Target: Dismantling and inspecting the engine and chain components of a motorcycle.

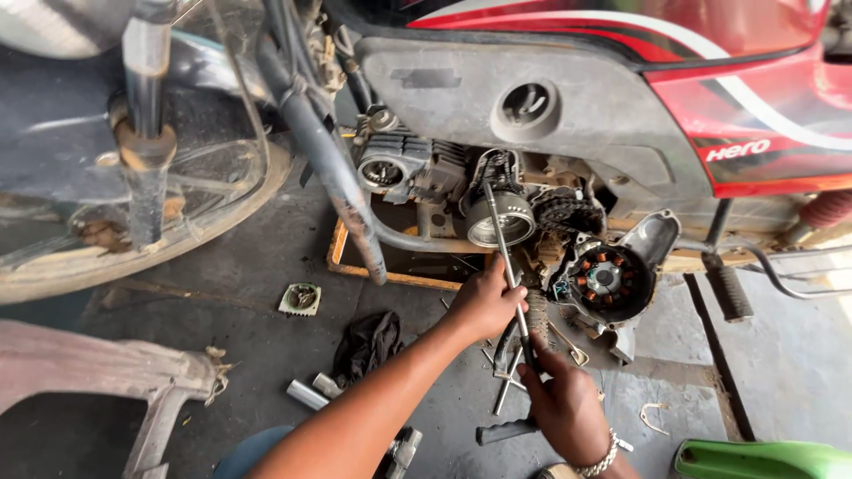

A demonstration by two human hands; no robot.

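Observation:
A long thin metal rod tool (500,232) runs from my hands up to the round flywheel (500,219) on the open side of a red motorcycle's engine. My left hand (486,302) is closed around the rod's middle. Lower down, my right hand (565,404), with a metal bracelet on the wrist, grips the rod's near end. The removed side cover with copper stator coils (606,280) hangs just right of my hands. The drive chain on its sprocket (561,213) sits right of the flywheel.
The front wheel and fork (146,151) fill the left. On the concrete floor lie a small square part (301,299), a black rag (368,344), metal sockets (307,394) and loose tools (508,381). A wooden tray (342,257) sits under the engine. A green panel (761,459) lies bottom right.

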